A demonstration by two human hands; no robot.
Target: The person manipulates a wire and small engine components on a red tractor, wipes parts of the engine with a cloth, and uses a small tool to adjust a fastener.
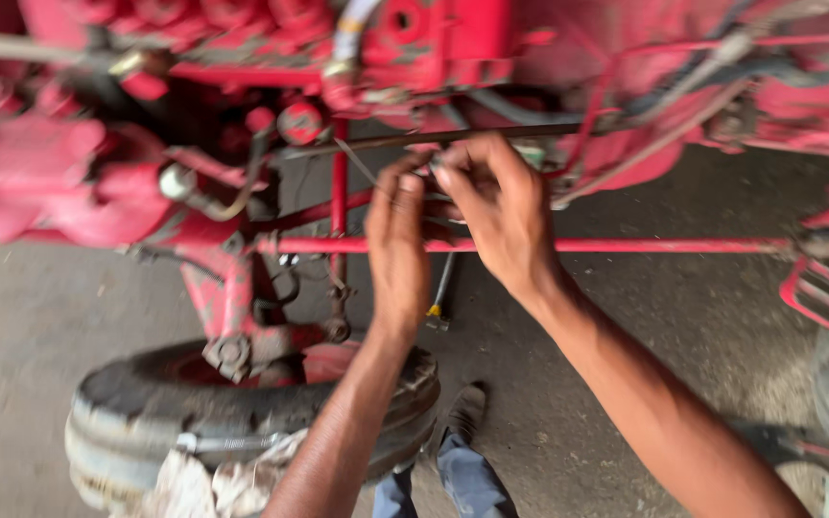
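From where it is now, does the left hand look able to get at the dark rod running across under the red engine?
Probably yes. The left hand is raised with its fingertips just below the dark rod, beside the right hand, and nothing seems to lie between them, though blur hides whether they touch.

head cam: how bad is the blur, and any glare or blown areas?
Head view: motion blur throughout, heaviest on the red machine at the top and right edges; left hand and right hand soft, so what the fingers pinch is unclear; tyre somewhat sharper; light flat and diffuse, no hard glare, the pale rag near-washed.
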